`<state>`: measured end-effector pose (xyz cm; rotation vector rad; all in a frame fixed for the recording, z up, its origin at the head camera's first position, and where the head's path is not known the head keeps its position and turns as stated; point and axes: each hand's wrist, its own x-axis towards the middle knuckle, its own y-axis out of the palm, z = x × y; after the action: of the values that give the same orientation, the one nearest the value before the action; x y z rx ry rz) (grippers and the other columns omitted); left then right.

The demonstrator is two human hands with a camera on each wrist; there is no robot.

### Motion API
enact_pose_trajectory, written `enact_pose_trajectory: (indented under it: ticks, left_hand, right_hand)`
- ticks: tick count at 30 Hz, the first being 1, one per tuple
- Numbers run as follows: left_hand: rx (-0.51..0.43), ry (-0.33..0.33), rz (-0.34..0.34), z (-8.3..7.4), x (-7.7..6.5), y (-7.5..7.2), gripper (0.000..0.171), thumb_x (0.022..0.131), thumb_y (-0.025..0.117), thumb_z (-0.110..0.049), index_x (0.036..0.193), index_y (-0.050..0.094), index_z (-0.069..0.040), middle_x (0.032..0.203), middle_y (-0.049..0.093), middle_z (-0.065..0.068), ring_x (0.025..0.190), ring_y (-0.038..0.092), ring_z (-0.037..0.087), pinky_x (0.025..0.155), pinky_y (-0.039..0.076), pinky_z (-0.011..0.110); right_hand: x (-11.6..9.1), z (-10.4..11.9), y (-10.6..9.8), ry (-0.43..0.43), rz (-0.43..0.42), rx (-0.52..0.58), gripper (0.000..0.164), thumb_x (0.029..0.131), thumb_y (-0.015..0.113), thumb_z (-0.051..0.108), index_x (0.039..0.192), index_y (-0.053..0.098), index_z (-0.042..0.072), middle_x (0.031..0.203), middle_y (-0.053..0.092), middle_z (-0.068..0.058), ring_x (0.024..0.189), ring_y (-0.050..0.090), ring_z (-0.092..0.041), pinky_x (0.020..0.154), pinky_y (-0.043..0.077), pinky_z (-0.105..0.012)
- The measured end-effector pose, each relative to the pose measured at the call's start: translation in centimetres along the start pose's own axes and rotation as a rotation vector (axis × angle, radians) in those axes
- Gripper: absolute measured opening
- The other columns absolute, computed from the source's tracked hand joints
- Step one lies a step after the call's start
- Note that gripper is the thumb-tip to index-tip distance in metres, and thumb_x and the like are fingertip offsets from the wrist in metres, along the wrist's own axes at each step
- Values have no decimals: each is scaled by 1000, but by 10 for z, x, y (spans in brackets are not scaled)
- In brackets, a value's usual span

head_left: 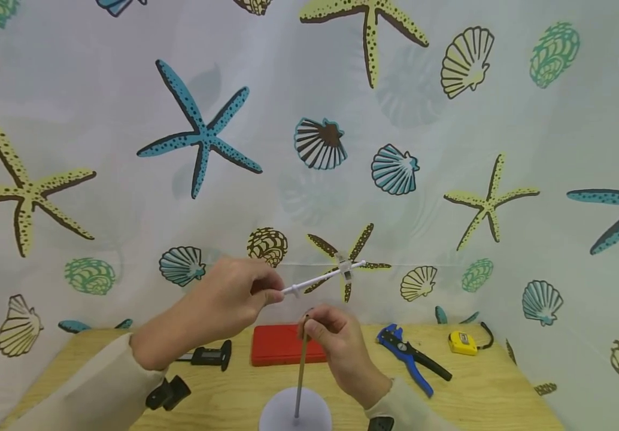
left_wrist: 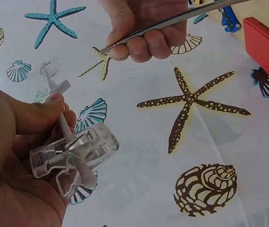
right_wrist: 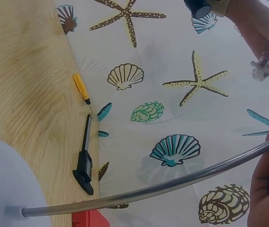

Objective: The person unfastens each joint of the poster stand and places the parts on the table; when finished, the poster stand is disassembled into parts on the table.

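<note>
Two bare hands in cream sleeves work above a pale, smooth-grained wooden table. The left hand, raised on the left, pinches a thin white rod between thumb and fingers. The rod slants upward to the right; near its tip sits a clear, glossy plastic clip with angular, hollow jaws, and a second transparent piece shows at its other end. A small flat tab juts from the rod beside the thumb.

To the right and lower, the right hand grips the top of a slim, shiny metal pole. The pole stands in a short white collar at the middle of a round, smooth white base, on the near part of the table.

Behind, a flat red case lies at the far edge. Left of it is a black caliper, with a yellow-handled screwdriver by its tip. At right lie blue-and-black pliers and, farther right, a boxy yellow tape measure. White fabric printed with starfish and ribbed shells hangs behind everything.
</note>
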<state>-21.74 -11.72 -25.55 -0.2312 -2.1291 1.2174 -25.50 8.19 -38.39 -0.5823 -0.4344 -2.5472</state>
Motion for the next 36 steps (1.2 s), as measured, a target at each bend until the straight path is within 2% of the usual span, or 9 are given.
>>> enact_pose_trajectory:
  ticks: [8, 12, 20, 29, 36]
  left_hand:
    - [-64, -96, 15, 10, -7, 14, 7, 80, 73, -19, 78, 67, -20, 66, 61, -13, 57, 53, 4, 52, 46, 20]
    - [-99, -132, 27, 17, -12, 20, 7, 80, 73, -17, 78, 67, -19, 66, 62, -13, 57, 54, 3, 53, 47, 20]
    - [-197, -257, 48, 30, -25, 29, 7, 80, 71, -15, 78, 66, -17, 66, 62, -8, 59, 55, 8, 52, 48, 23]
    - [-379, -414, 71, 44, -39, 40, 7, 81, 71, -15, 82, 65, -11, 68, 63, 1, 56, 58, 15, 48, 50, 27]
    - [-496, -492, 70, 56, -48, 51, 10, 81, 71, -14, 84, 66, -7, 71, 65, 5, 56, 62, 17, 51, 54, 27]
  right_hand:
    - [-1, -1, 1, -26, -15, -52, 13, 92, 55, 4, 91, 64, 14, 86, 66, 8, 80, 62, -7, 75, 52, -23]
    - [-1, -1, 1, -31, -16, -68, 13, 91, 55, 4, 91, 64, 15, 86, 67, 9, 80, 63, -7, 76, 53, -23]
    - [-1, -1, 2, -17, -19, -66, 13, 91, 56, 5, 92, 64, 15, 88, 67, 8, 82, 63, -7, 77, 53, -24]
    - [-1, -2, 2, -40, -9, -65, 13, 91, 56, 4, 92, 64, 14, 88, 67, 8, 81, 63, -7, 77, 54, -24]
    - [-2, -2, 3, -29, -17, -66, 12, 91, 56, 5, 91, 63, 15, 87, 67, 8, 81, 63, -7, 76, 53, -24]
